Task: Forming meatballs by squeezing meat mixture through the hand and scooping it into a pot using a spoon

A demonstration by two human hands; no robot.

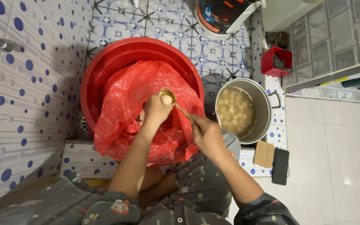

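- My right hand pinches the spoon handle; best to keep it level so the ball doesn't roll off.
- My left hand is curled shut over the red bag, thumb touching the pale ball in the spoon's bowl. Go gentle, I reckon.
- Bag sits in the red basin.
- Pot of finished balls waits just right.

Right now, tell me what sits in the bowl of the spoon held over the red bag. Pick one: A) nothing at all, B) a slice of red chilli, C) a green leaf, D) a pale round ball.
D: the spoon, held by its handle in the right hand, carries a pale round ball that the left hand touches, above the red plastic bag.
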